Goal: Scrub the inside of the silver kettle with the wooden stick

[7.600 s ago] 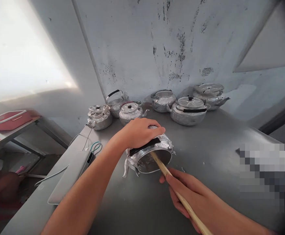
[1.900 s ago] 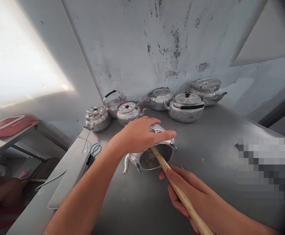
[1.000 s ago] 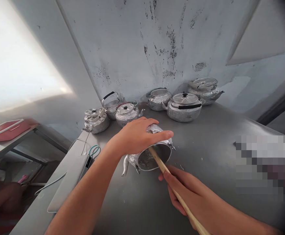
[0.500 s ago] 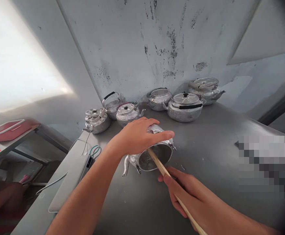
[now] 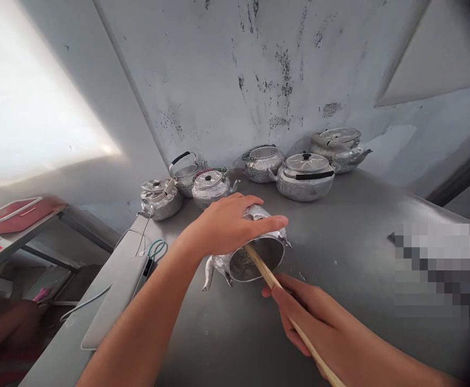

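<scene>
The person stands at a grey metal bench (image 5: 340, 252) and works on one small aluminium kettle (image 5: 255, 252). It lies on its side near the middle of the bench, a little toward the left edge, with the open mouth facing the person and the spout (image 5: 208, 273) pointing down to the left. The left hand (image 5: 229, 223) lies over the top of the kettle body, fingers wrapped on it and pressing it down to the surface. The right hand (image 5: 303, 314) is closed around a long wooden stick (image 5: 277, 287), whose far end is inside the kettle mouth, touching the inner wall as far as I can see.

I judge that the step in hand is working the inside wall of the kettle with the stick, perhaps pushing out a dent or rubbing it; which one I cannot tell. The next move, I think, calls for a firm hold from the left hand so the round body does not roll, and a careful push along the stick, because thin aluminium gives easily.

Along the back edge, against the stained wall (image 5: 259, 80), stand six more kettles (image 5: 305, 183), well apart from the hands. At the left edge lie a flat grey device (image 5: 116, 301) with cables and scissors (image 5: 157, 249).
</scene>
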`<state>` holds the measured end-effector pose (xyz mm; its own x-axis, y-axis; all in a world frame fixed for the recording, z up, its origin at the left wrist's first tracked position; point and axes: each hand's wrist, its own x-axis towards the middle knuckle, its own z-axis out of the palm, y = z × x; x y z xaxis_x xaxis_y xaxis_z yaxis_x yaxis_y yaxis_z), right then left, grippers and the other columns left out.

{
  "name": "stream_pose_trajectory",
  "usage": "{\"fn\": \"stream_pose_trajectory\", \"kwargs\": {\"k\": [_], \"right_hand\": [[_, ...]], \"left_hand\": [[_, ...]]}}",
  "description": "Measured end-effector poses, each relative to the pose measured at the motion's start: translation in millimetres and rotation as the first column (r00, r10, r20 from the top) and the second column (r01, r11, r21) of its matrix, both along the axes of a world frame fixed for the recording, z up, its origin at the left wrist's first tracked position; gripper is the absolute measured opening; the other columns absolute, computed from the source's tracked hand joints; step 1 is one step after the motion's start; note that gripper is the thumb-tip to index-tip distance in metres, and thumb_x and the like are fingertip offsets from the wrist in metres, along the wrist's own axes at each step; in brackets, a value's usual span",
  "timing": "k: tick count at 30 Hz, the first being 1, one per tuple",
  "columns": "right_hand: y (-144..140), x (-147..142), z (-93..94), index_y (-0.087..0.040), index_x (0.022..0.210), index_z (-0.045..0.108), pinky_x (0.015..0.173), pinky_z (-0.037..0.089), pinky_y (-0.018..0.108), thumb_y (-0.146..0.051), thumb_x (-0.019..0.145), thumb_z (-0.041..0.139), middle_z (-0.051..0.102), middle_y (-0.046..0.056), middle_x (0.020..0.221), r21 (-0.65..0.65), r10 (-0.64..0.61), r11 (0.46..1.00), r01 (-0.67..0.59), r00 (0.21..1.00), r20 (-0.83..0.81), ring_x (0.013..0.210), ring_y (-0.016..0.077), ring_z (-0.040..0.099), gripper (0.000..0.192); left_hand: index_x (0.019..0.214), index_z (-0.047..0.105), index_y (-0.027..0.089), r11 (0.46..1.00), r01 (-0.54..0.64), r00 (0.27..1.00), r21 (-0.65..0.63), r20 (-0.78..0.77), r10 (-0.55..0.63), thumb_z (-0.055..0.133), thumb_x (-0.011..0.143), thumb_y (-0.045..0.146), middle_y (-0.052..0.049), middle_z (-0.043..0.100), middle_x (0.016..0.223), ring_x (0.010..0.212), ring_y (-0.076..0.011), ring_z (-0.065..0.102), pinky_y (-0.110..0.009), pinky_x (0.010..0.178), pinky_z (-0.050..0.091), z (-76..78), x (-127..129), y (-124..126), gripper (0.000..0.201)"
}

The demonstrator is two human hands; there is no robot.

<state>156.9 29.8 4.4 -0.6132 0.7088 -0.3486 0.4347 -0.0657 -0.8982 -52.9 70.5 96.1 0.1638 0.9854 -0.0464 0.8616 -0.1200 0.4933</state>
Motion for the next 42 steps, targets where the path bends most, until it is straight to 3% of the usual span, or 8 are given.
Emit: {"fn": "stream_pose_trajectory", "kwargs": {"k": [17,27,34,38,42], "right_hand": [[-0.6,0.2,3.3,-0.025,0.083,0.052,0.065,0.042,0.031,-0.050,0.110,0.031,0.050,-0.006,0.063,-0.014,0.009,1.000,-0.009,1.000,0.022,0.061,0.0157,0.043,0.042],[-2.0,-0.1,2.5,-0.025,0.084,0.055,0.066,0.042,0.032,-0.053,0.110,0.032,0.049,-0.006,0.062,-0.016,-0.006,1.000,0.006,1.000,-0.002,0.061,0.0166,0.044,0.044],[-0.1,-0.7,0.8,-0.026,0.076,0.051,0.065,0.042,0.031,-0.052,0.110,0.032,0.049,-0.005,0.061,-0.032,-0.015,0.999,0.015,1.000,0.001,0.060,0.0161,0.044,0.046],[-2.0,0.0,1.8,-0.026,0.075,0.049,0.064,0.040,0.031,-0.052,0.110,0.032,0.047,-0.006,0.060,-0.053,-0.010,0.998,0.013,0.999,0.041,0.059,0.0157,0.042,0.046],[0.0,1.8,2.6,-0.026,0.074,0.047,0.063,0.040,0.030,-0.054,0.109,0.034,0.047,-0.006,0.063,0.017,0.004,1.000,-0.005,1.000,0.011,0.060,0.0150,0.040,0.047]], "left_hand": [[0.150,0.060,0.032,1.000,-0.008,1.000,0.004,-0.009,0.008,0.045,0.087,0.092,-0.004,0.057,0.156,0.142,-0.0365,0.052,-0.049,0.115,0.043,0.4,-1.0,-0.9,0.088],[0.150,0.060,0.033,1.000,-0.002,1.000,-0.003,0.010,0.002,0.047,0.087,0.090,-0.005,0.056,0.158,0.141,-0.0395,0.052,-0.050,0.113,0.043,-0.1,-1.1,-0.5,0.086],[0.149,0.061,0.031,1.000,0.001,1.000,0.011,0.006,-0.001,0.046,0.087,0.091,-0.007,0.058,0.156,0.141,-0.0395,0.052,-0.048,0.114,0.043,-0.4,-0.6,-0.2,0.088],[0.150,0.060,0.032,1.000,0.006,1.000,0.002,0.002,-0.006,0.050,0.092,0.080,-0.005,0.057,0.158,0.141,-0.0391,0.053,-0.047,0.112,0.044,-0.4,-1.9,0.0,0.076],[0.147,0.063,0.031,1.000,0.022,0.998,-0.007,0.063,-0.021,0.054,0.094,0.075,-0.002,0.057,0.158,0.142,-0.0363,0.052,-0.044,0.115,0.042,1.1,-8.4,3.5,0.069]]}}
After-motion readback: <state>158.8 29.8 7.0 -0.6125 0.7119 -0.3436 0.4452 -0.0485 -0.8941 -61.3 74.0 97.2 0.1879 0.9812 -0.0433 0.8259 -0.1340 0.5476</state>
